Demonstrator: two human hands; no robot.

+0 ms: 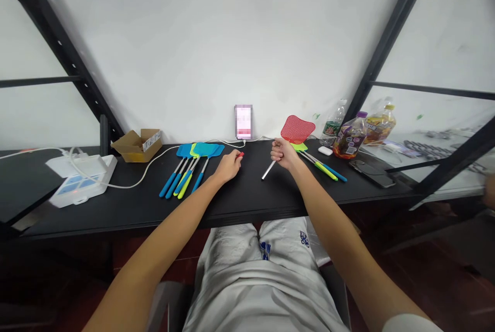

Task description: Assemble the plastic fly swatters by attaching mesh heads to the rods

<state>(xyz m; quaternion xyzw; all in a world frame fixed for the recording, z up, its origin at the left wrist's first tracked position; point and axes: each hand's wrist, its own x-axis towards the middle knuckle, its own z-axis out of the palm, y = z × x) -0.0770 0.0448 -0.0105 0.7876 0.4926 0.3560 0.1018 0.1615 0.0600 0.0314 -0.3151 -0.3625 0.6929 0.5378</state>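
My right hand (284, 153) is closed around the metal rod of a red fly swatter (297, 129). The mesh head rises above the fist, and the bare silver end of the rod points down to the left. My left hand (229, 166) is closed on a red handle (241, 154); only its tip shows, the rest is inside the fist. Left of that hand lie several blue and yellow-green fly swatters (208, 150), handles towards me. Beside my right forearm lie a yellow-green swatter (326, 170) and a blue-handled swatter (339, 174).
A phone (243, 121) leans on the wall at the black table's (247, 203) back. Left stand an open cardboard box (137, 149) and a white power strip (83, 180) with cables. Drink bottles (350, 135), a white case (325, 151) and a dark phone (372, 173) are right.
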